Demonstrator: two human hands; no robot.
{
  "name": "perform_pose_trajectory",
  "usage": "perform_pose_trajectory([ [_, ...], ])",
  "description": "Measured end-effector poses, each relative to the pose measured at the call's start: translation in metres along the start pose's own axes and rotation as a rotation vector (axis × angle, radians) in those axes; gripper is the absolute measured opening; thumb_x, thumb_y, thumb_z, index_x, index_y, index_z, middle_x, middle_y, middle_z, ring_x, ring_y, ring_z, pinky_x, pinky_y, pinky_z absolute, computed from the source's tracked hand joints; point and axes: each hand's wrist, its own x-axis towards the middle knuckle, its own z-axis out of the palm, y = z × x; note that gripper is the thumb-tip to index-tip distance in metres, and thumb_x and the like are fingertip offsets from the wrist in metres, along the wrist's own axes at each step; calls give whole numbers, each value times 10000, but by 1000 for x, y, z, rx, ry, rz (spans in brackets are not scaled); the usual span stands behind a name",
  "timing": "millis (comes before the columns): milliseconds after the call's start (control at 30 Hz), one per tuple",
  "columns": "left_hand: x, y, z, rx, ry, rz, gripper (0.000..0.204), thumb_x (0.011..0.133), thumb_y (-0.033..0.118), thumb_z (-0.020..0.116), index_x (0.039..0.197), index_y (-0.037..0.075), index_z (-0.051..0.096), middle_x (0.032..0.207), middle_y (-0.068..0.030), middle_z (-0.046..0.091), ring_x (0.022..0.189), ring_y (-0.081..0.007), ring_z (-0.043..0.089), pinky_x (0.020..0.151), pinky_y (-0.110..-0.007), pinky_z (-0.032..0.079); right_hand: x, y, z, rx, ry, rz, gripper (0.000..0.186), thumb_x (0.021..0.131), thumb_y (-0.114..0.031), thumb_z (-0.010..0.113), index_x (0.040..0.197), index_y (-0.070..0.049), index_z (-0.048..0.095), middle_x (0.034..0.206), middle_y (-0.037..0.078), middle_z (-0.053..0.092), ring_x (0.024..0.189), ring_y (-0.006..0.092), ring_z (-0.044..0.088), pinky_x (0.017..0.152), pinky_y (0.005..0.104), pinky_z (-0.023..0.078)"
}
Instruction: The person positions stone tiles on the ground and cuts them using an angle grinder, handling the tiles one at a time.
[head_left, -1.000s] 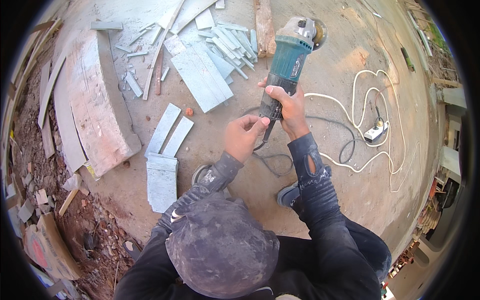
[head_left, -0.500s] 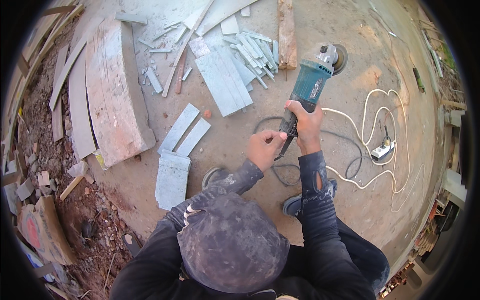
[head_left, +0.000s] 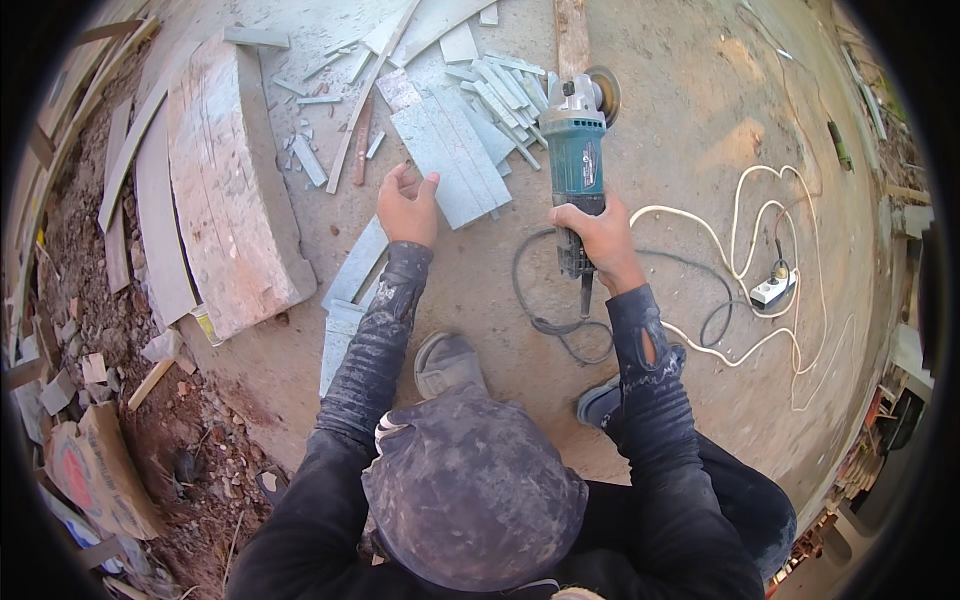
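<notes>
A right hand (head_left: 603, 235) clamps its grip on one teal angle grinder (head_left: 577, 165) at one o'clock; at eleven, the left hand (head_left: 408, 214), grip apart, hovers near one line-marked slab (head_left: 455, 160); one power strip (head_left: 770, 290) lies at three.

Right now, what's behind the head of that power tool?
Behind the angle grinder, a wooden plank sticks out past its head, and pale strips show at left. The plank's near end is covered from view.
</notes>
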Motion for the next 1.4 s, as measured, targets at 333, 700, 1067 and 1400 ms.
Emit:
perform_pose_trajectory([
  [333,36,-3,5,-150,-306,-359,319,816,155,762,1012,-69,647,823,-100,689,651,-131,642,551,-268,524,37,-17,58,-248,-105,-137,549,644,-275,732,1048,66,583,924,190,666,858,293,656,778,371,511],
  [700,67,-56,-9,85,-459,-168,154,832,73,666,914,-56,687,778,-71,691,661,-99,631,595,-252,506,38,-38,105,-295,-147,-48,582,633,-300,697,1040,80,527,894,291,647,862,437,650,777,459,522],
  [1067,57,-28,-3,-197,-422,-367,263,839,-57,527,1058,-65,671,849,-117,691,668,-169,663,547,-294,539,44,-18,114,-355,-93,-210,573,619,-288,703,1024,80,532,879,276,660,853,433,661,777,461,534],
  [1400,64,-16,-15,-205,-528,-398,142,858,-5,600,954,-107,621,876,-142,668,716,-241,683,600,-339,596,48,-19,124,-414,-151,-194,638,637,-349,728,1088,62,542,991,263,661,927,405,664,834,434,536],
])
